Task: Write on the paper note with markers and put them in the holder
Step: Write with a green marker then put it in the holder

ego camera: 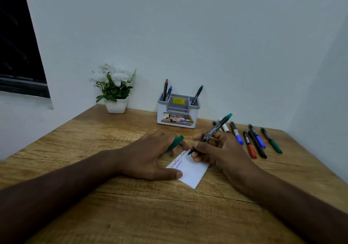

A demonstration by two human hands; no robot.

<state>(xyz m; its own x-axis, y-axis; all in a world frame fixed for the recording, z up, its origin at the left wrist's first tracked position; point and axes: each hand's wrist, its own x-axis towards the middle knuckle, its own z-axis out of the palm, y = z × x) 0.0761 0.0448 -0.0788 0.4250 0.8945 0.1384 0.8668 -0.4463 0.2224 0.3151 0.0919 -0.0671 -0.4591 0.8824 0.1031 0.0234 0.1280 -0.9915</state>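
Right hand [216, 149] grips marker [211, 133] (tip down-left, on note [190, 170]).

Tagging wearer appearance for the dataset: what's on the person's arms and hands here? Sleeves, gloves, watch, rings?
Nothing worn shows. Both forearms are bare from the bottom frame edge to the wrist, with no sleeve cuff in view. The left hand and the right hand have no gloves, and no watch, bracelet or ring is visible. Short, unpainted nails show on the left thumb and a few right fingers. No markings or tattoos.
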